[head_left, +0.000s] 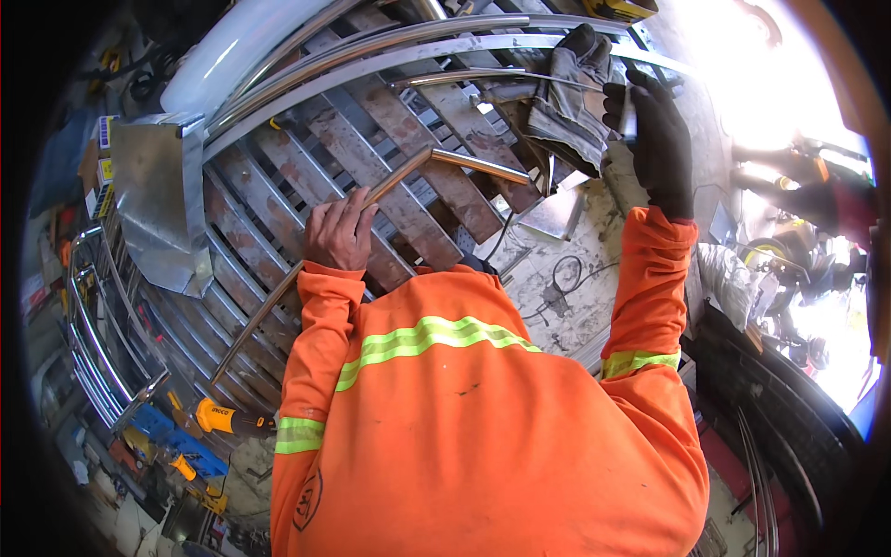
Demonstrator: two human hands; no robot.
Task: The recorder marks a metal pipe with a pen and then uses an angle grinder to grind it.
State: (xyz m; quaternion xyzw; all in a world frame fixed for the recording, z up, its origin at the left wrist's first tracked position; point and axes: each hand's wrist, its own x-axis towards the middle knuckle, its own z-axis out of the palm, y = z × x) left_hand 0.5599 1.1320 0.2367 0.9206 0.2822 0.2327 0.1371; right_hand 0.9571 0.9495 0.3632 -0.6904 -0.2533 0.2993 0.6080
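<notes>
My bare left hand (342,232) is closed round a bent metal tube (397,180). One leg of the tube runs down to the lower left. Beyond the bend, its short leg points right across the slats. A dark glove covers my right hand (661,139), raised at the right with its fingers curled. Something pale shows at those fingers, too small and blurred to name. Beside it lies a worn grey work glove (568,107). A thin rod or wire passes over that glove toward my right hand.
Rusty metal slats (357,139) form the bench, with long curved tubes (371,45) along its far side. A folded sheet-metal piece (162,200) stands at left. A yellow power tool (218,416) lies lower left. Another person's arm (826,200) shows at right, near bright glare.
</notes>
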